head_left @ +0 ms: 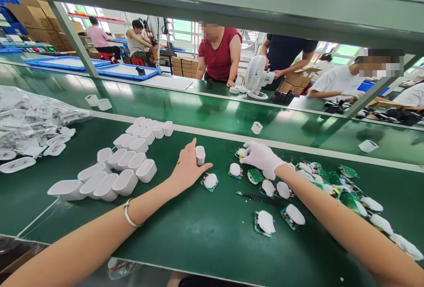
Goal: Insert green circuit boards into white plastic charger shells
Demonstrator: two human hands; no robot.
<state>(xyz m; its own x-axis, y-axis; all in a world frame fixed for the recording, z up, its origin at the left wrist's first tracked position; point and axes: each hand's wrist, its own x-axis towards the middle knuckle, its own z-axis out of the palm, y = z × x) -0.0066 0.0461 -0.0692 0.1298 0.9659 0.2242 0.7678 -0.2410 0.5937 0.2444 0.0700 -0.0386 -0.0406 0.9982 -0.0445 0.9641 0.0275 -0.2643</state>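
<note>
My left hand [188, 166], bare with a bangle at the wrist, has its fingers stretched out and thumb spread. Between them stands a small white plastic housing [200, 155]; the thumb is apart from it, and the fingers lie along its left side. My right hand [262, 158], in a white glove, has its fingertips closed on the edge of a circuit board [241, 152] with a white pad. Just right of my left thumb lies another padded circuit board [210, 181]. One more padded board [235, 170] is between the hands.
Rows of white housings [125, 182] stand at left, beside a clear bag of white parts [29, 123]. Many circuit boards [318, 174] lie at right, some under my right forearm. Black tweezers [253, 196] lie mid-table. Beyond, a conveyor belt [212, 110] carries loose housings; people and a fan [255, 75] are behind.
</note>
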